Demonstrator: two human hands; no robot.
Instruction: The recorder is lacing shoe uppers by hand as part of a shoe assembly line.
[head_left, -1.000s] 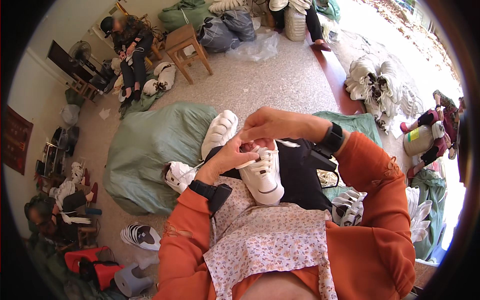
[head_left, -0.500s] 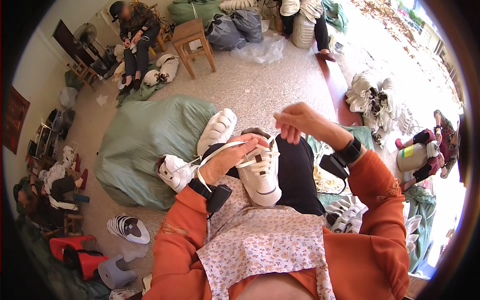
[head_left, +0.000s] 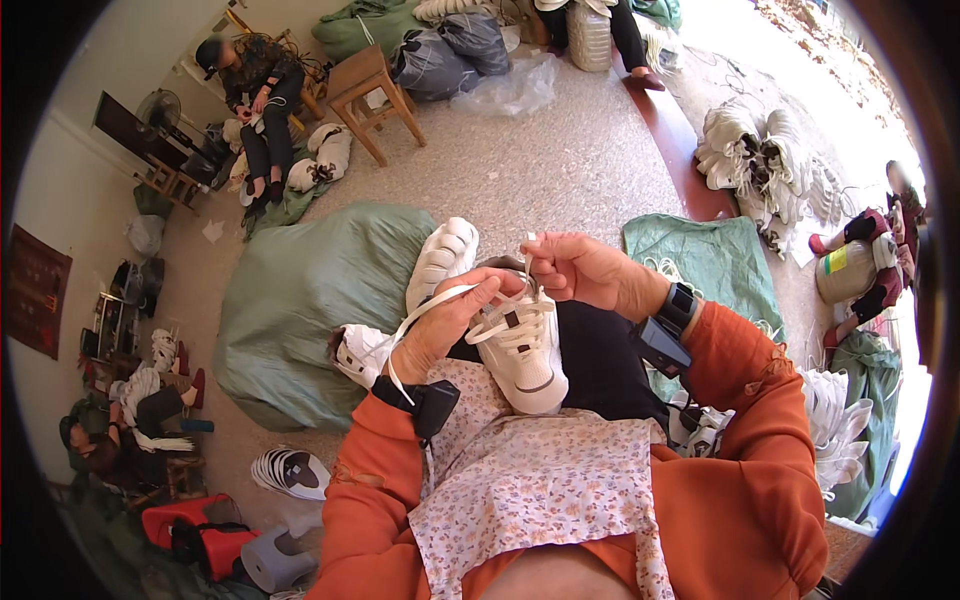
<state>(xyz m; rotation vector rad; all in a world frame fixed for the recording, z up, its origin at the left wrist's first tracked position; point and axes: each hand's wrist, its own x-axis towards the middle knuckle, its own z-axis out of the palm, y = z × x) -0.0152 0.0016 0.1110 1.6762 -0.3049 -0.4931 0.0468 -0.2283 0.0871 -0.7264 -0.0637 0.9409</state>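
Observation:
A white sneaker (head_left: 525, 365) with a dark lining rests on my lap, toe toward me, its front lace holes threaded. My left hand (head_left: 440, 325) is closed at the shoe's left side, thumb and finger pinching the white shoelace (head_left: 422, 312), which loops back over that wrist. At the shoe's collar, my right hand (head_left: 585, 275) pinches the lace near its upright tip. Another white shoe (head_left: 362, 352) lies left of my left hand, beside a nested stack of white shoe uppers (head_left: 440, 258).
A large green sack (head_left: 310, 320) bulges at my left; green cloth (head_left: 705, 260) lies at right. Beyond are a wooden stool (head_left: 365, 95) and piled shoe uppers (head_left: 765, 165). Red and grey plastic stools (head_left: 275, 560) stand lower left. Several people sit around the room.
My right hand has come down and left to the shoe's collar and now pinches the lace. My left hand stays by the shoe. The view has shifted slightly.

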